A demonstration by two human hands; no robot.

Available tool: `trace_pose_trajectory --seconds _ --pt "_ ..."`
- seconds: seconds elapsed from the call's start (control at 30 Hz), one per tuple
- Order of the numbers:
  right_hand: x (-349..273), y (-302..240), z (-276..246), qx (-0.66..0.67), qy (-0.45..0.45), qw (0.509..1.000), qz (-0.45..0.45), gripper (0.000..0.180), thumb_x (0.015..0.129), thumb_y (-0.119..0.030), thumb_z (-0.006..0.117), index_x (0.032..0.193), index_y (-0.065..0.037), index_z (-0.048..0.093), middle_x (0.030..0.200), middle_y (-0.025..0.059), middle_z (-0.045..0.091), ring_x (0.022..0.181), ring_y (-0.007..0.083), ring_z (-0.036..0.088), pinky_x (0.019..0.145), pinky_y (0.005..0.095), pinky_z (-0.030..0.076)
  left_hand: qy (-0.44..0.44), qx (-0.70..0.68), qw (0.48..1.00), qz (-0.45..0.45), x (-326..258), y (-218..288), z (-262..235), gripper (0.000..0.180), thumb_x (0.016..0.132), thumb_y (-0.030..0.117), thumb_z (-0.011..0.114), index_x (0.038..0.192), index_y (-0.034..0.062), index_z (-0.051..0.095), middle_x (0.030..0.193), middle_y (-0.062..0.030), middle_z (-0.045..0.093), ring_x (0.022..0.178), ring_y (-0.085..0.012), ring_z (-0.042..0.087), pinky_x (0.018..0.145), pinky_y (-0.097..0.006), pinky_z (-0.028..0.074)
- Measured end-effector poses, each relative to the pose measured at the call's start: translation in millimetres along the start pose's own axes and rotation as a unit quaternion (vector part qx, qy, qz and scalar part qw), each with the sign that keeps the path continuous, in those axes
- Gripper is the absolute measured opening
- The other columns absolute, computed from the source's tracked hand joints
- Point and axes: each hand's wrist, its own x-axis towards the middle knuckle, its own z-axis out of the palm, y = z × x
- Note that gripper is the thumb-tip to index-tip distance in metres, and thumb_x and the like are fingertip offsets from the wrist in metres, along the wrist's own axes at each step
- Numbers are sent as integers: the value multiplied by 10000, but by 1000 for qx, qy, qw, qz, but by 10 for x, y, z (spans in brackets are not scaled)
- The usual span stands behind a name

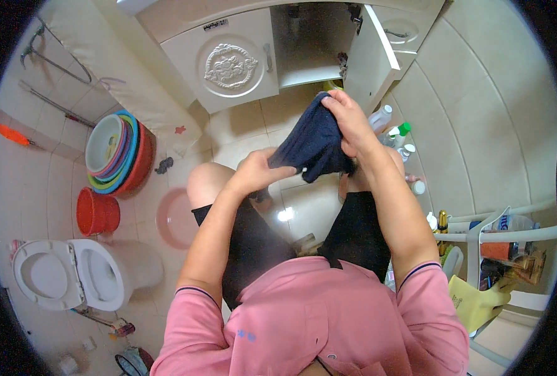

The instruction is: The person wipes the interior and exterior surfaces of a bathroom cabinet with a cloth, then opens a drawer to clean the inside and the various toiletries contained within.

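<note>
A dark navy piece of cloth point(310, 139) is stretched between my two hands, above the floor and between my knees. My left hand point(257, 172) pinches its lower left edge, with the thumb lying along the fabric near a small white spot. At the upper right, my right hand point(348, 122) grips the top corner between thumb and fingers. The cloth hangs in folds toward its lower end. What kind of garment or cloth it is, I cannot make out.
Ahead stands a white cabinet point(194, 66) with its right door point(371, 59) swung open. Several bottles point(394, 135) line the right wall beside a shelf rack point(510, 237). At left are stacked basins point(105, 147), a red bucket point(98, 212), a pink basin point(173, 219) and a toilet point(103, 276).
</note>
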Motion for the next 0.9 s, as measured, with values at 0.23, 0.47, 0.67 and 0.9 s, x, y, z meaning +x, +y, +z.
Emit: trace_pose_trajectory --seconds 0.23,0.47,0.67,0.9 --pt "-77 -219 -97 -1 -79 988 131 252 903 -227 596 1076 -46 568 927 64 639 811 150 628 729 296 523 58 -182 981 -26 141 428 -201 306 828 251 719 989 -7 682 842 -9 666 745 -79 587 682 -231 484" --pt "-280 53 -27 166 -227 933 224 426 919 -334 590 1179 3 568 1113 126 648 959 214 655 884 343 520 433 83 884 160 526 283 -197 269 827 231 676 988 17 643 853 -78 649 829 -163 602 779 -307 477" --pt "-310 160 0 278 -131 930 202 401 957 -369 514 1121 -14 604 1094 120 655 946 240 655 874 384 514 122 -416 896 -93 146 111 126 235 903 223 629 1025 22 646 907 -19 665 829 -102 592 745 -235 455" --pt "-167 -167 -490 -259 50 959 99 340 872 -306 645 1028 -4 659 941 78 679 833 153 634 740 286 503 208 -435 875 32 141 257 -249 150 856 85 660 987 36 605 877 -2 636 770 -91 601 741 -242 492"
